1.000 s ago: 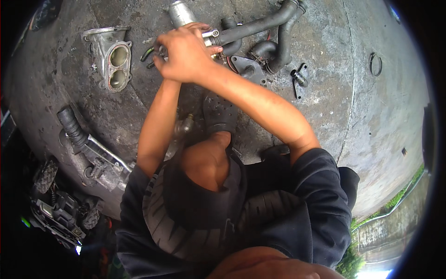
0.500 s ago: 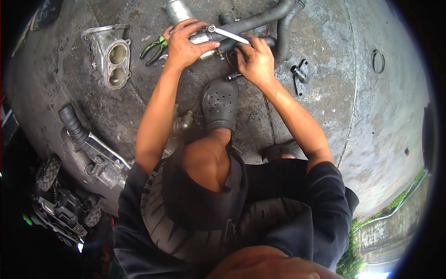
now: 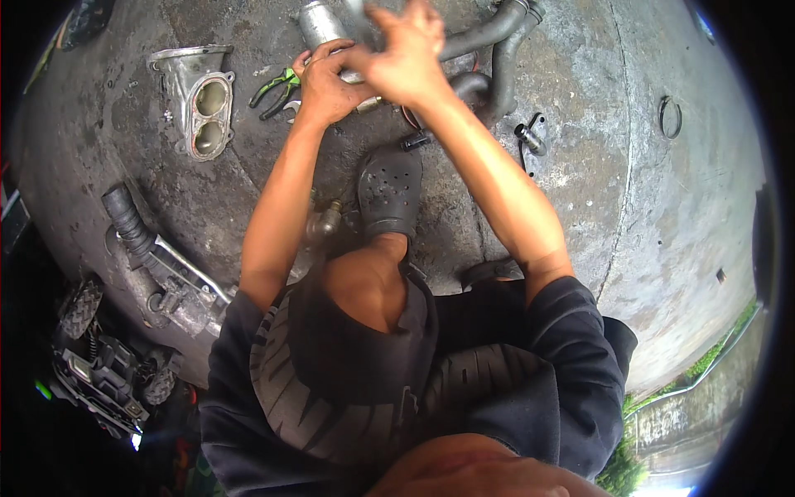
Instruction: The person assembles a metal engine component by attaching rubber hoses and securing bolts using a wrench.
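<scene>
Manifold piece (image 3: 197, 99): grey cast part with two oval ports, lying on the concrete floor (image 3: 629, 190), far left.
Pliers (image 3: 276, 85): green-and-black handles, on the floor just left of the left hand.
Left hand (image 3: 325, 83): fingers curled shut around a small silvery metal part (image 3: 358, 77), beside the metal cylinder (image 3: 319, 22).
Right hand (image 3: 406, 56): raised over the same part, touching the left hand; grip cannot be told, motion blur.
Hoses (image 3: 497, 50): dark, curved, right of both hands.
Bracket (image 3: 530, 137): small, on the floor further right.
Ring (image 3: 671, 116): thin loop, far right.
</scene>
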Demonstrator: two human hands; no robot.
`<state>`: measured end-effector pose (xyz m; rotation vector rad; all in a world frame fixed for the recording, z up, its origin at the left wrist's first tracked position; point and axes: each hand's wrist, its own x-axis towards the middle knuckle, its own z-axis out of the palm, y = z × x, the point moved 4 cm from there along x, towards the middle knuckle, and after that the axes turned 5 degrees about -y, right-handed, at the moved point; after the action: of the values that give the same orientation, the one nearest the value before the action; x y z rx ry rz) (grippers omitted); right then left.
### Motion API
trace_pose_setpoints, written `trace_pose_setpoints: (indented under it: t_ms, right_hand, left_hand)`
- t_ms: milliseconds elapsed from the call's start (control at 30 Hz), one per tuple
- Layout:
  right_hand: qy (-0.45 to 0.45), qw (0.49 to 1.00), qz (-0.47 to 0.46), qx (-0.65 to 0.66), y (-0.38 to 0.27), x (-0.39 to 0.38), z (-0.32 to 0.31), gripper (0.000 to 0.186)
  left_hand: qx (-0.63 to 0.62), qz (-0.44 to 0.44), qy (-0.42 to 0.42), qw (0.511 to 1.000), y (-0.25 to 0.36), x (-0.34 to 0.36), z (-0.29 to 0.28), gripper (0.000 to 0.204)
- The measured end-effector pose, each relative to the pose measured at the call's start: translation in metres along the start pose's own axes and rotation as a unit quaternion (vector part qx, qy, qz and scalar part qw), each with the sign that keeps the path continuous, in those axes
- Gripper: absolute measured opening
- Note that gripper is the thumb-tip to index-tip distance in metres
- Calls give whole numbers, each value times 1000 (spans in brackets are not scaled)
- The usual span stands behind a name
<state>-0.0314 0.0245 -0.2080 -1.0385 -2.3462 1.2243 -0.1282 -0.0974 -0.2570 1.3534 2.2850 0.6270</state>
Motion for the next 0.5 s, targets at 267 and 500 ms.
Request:
trace_pose_setpoints:
  t_ms: [267,500]
  right_hand:
    - [-101,987,-121,19,-47,-36,24,46]
    - [-44,993,-107,-37,-21,-28,25,35]
  left_hand:
    - [-374,-44,40,926,-32,-6,44,32]
    - [-60,-24,-15,998,-15,-2,7,19]
